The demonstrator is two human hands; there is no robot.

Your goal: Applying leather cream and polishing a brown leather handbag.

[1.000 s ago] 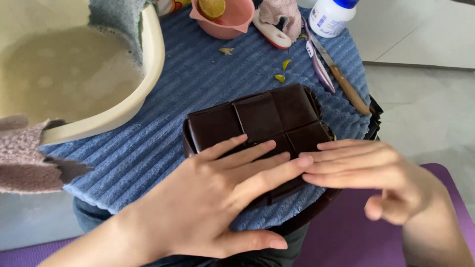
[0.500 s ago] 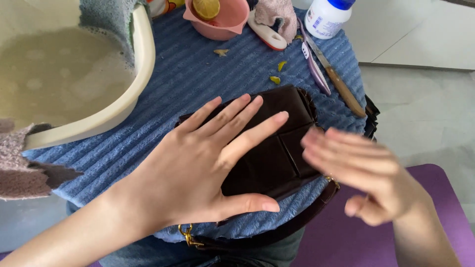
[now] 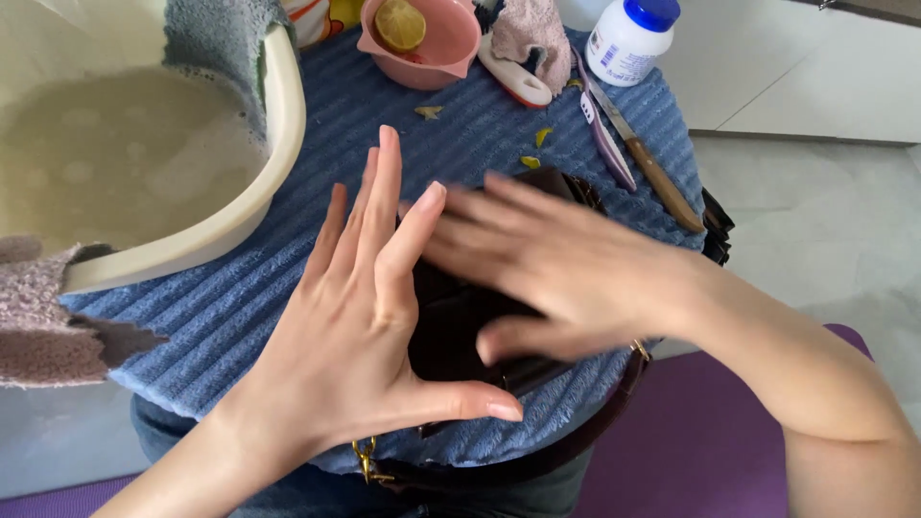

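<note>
A dark brown quilted leather bag [image 3: 451, 331] lies on a blue ribbed towel [image 3: 278, 288] in front of me. My left hand [image 3: 365, 317] rests flat with spread fingers, its palm over the bag's left side and its fingers reaching onto the towel. My right hand [image 3: 566, 273], blurred by motion, lies flat across the top of the bag, fingers pointing left and crossing my left fingers. Most of the bag is hidden under both hands. Its brown strap [image 3: 585, 436] with a gold clasp [image 3: 366, 459] hangs off the near edge.
A cream basin [image 3: 278, 125] of cloudy soapy water with a grey cloth sits at far left. A pink bowl [image 3: 422, 43] with a lemon half, a brush [image 3: 518, 82], a knife [image 3: 652, 173], a purple toothbrush [image 3: 604, 139] and a white bottle [image 3: 628, 38] line the back. A purple mat [image 3: 710, 451] lies below.
My left hand has slid left and further away across the bag onto the towel. My right hand has swept left over the bag, which it now covers.
</note>
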